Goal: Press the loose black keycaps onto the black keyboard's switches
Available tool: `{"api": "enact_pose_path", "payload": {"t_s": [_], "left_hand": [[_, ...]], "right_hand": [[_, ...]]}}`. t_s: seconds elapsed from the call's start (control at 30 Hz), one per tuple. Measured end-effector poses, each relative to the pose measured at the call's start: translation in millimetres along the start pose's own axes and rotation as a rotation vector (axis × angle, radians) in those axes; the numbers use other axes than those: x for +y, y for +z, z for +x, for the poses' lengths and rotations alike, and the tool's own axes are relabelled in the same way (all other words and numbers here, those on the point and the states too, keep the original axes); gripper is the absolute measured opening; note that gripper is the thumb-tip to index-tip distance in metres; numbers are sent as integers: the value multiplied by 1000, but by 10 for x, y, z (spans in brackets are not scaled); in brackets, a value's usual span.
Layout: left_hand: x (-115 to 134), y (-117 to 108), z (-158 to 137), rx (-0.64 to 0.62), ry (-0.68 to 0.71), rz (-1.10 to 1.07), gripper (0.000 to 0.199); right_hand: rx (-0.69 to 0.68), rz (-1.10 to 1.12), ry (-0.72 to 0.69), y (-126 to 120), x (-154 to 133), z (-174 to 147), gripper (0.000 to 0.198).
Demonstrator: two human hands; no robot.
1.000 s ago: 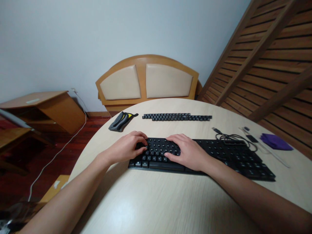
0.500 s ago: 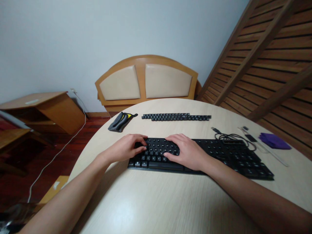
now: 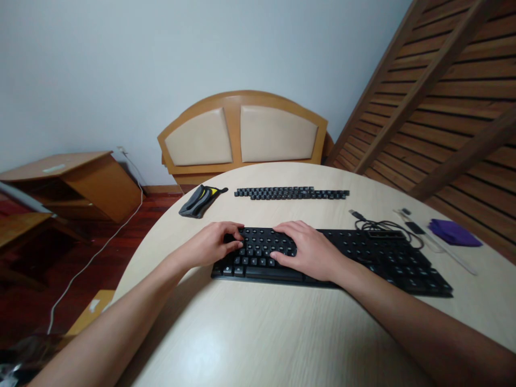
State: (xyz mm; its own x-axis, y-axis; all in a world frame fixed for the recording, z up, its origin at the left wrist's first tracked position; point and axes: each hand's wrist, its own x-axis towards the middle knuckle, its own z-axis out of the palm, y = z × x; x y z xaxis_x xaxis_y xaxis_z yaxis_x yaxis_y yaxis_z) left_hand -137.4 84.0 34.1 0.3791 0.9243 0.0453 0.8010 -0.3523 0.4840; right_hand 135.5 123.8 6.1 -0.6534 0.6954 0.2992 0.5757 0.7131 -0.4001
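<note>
A black keyboard [image 3: 274, 274] lies across the round table, with several key positions in its upper rows bare of keycaps. At its upper left, my left hand [image 3: 213, 242] has its fingers curled and thumb and fingertips close together over the keys; whatever is between them is too small to make out. My right hand [image 3: 306, 250] rests on the middle of the keyboard, palm down, thumb and fingers apart, hiding the keys beneath. Beyond the keyboard, loose black keycaps [image 3: 282, 193] stand in rows on the table.
A grey and black pouch with yellow [image 3: 197, 203] lies at the table's left. On the right are a coiled USB cable [image 3: 387, 228], a thin white stick [image 3: 457, 255], small dark pieces [image 3: 414, 228] and a folded purple cloth [image 3: 453, 232]. A padded wooden headboard [image 3: 236, 129] stands behind the table [image 3: 226, 333].
Both hands stay at nearly the same places on the keyboard. The left fingertips shift very slightly; the keycap rows and other items are unmoved.
</note>
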Motion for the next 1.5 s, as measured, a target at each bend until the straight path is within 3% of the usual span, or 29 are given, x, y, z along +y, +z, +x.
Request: {"api": "enact_pose_path", "payload": {"t_s": [0.4, 1.5], "left_hand": [[-35, -36, 11, -36, -36, -98, 18], [18, -20, 8, -35, -11, -7, 18]], "right_hand": [[8, 1, -11, 5, 7, -5, 44], [9, -7, -7, 8, -6, 0, 45]]}}
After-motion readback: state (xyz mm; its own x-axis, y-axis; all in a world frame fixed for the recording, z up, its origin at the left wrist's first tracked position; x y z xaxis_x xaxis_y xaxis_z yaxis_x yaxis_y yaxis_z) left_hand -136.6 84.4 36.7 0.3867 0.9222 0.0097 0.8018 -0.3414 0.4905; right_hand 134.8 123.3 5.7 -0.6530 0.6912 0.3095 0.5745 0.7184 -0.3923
